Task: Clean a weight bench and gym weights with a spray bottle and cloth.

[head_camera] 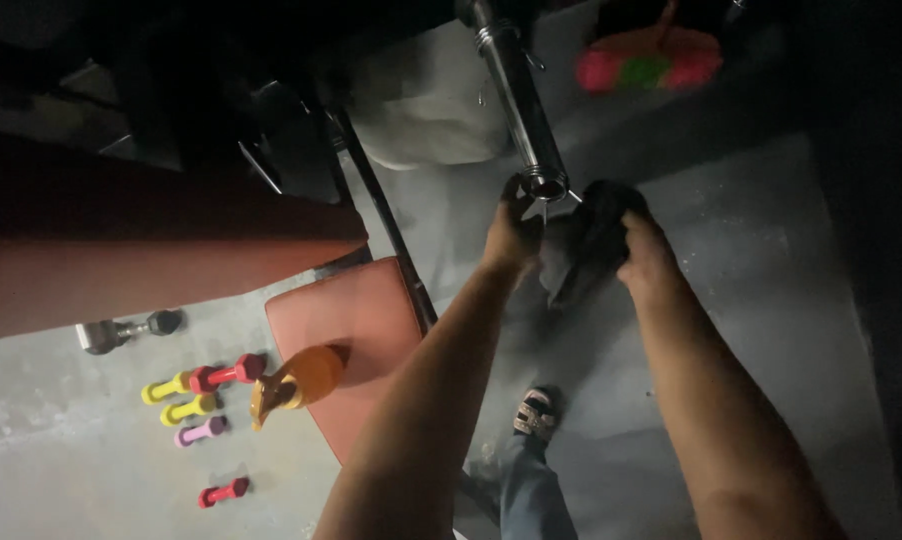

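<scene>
- Two bare hands work at the end of a shiny steel barbell sleeve [521,110], which slants down from the top of the view to about mid-frame.
- left hand [511,235]: grip closed around the tip of the steel barbell sleeve, fingers curled right under its round end cap.
- right hand [643,250]: grip closed on a dark crumpled cloth [591,240], bunched up just right of the sleeve end, touching or nearly touching it; too dark to tell which.
- Dark crumpled cloth hangs a little below the two hands, between them.
- Both forearms reach up from the bottom edge; one sandalled foot [536,412] and a jeans leg show on the grey concrete floor [771,300] between them.
- Red padded bench seat [346,330] sits left of the left forearm; an orange spray bottle [301,380] lies tilted on its lower edge.
- Longer red padded bench back [121,250] runs across the left side, above the seat.
- Small dumbbells on the floor at lower left: yellow pair [176,397], red one [226,374], pink one [201,431], another red one [223,492] lower down, apart from the rest.
- Chrome dumbbell [126,330] lies just under the bench back.
- Pink and green broom head [648,60] at top right, well apart from the hands.
- Scene is dim, finer detail is lost.
</scene>
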